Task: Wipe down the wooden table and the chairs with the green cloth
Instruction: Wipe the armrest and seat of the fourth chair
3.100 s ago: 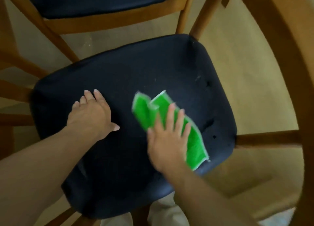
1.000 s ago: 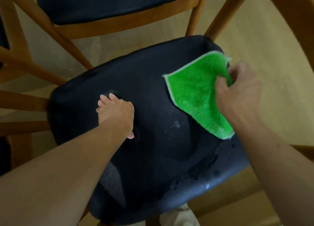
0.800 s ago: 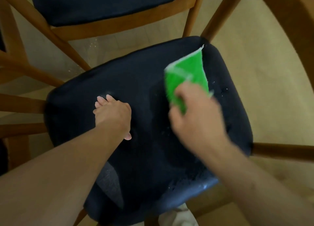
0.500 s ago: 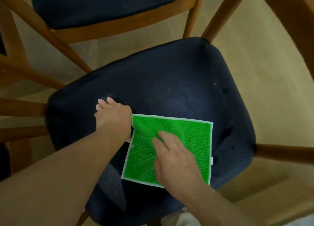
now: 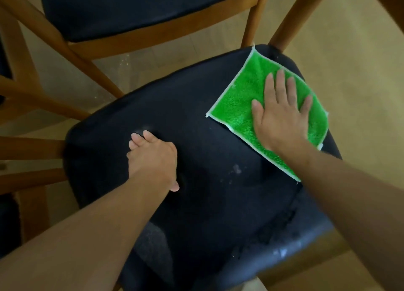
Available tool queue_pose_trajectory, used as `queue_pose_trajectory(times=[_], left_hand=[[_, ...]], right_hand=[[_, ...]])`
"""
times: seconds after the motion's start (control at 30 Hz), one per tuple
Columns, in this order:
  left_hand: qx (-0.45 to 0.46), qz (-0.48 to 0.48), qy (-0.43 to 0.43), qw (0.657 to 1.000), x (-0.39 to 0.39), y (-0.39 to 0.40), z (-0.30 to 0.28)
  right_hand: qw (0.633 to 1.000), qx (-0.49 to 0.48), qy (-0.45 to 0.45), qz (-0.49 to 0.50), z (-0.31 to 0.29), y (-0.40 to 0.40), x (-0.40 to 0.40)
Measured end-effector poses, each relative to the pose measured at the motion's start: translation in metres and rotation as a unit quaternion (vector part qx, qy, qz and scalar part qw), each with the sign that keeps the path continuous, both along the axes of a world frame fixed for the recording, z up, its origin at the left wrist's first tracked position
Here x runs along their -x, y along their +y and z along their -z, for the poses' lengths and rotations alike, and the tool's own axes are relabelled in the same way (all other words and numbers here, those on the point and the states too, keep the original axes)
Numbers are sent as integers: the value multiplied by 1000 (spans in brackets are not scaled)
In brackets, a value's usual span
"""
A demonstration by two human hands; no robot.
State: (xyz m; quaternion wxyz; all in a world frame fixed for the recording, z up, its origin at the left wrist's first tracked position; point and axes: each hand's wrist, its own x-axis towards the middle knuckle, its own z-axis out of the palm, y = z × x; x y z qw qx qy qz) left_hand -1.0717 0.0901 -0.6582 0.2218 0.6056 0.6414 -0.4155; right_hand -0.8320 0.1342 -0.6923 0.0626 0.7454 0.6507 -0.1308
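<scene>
The right hand (image 5: 282, 118) pressed flat, fingers straight, on the soft green cloth (image 5: 240, 100) (light, easily bunched); the left hand (image 5: 153, 159) rested flat on the seat (image 5: 218, 203).

This looks like a dining area in a home: wooden chairs (image 5: 153, 35) with dark padded seats (image 5: 207, 159) stand close together on a pale wooden floor (image 5: 349, 50).

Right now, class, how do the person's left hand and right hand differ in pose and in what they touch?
The right hand lies flat with fingers spread on the green cloth; the left hand has its fingers together, pressing the bare dark seat. The right hand is near the seat's far right corner, the left nearer its middle. Both bear down on the same chair.
</scene>
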Motion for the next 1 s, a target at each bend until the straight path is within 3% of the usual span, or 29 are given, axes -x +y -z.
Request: queue_pose_trajectory(times=[0.07, 0.23, 0.37, 0.5, 0.67, 0.73, 0.87, 0.93, 1.0], left_hand=[[0, 6, 2, 1000, -1, -1, -2], [-47, 52, -15, 997, 1, -4, -5], [-32, 34, -5, 999, -1, -3, -4], [2, -3, 13, 1000, 0, -1, 1], [0, -5, -1, 1000, 0, 1, 5], [-6, 6, -8, 1000, -1, 3, 2], [-7, 12, -5, 1000, -3, 1, -3], [-2, 10, 0, 1000, -4, 2, -2], [3, 10, 6, 1000, -4, 3, -1]], right_hand=[[1000, -4, -13, -11, 0, -34, 28], [970, 22, 61, -233, -7, -171, 83], [942, 27, 51, -330, -6, -142, 57], [976, 6, -23, -216, -3, -55, 17], [998, 7, 15, -66, 1, -36, 16], [997, 15, 14, -81, 0, -71, 27], [979, 37, 22, -202, -14, -161, 35], [974, 52, 41, -215, -19, -164, 32], [985, 27, 53, -163, -14, -125, 24]])
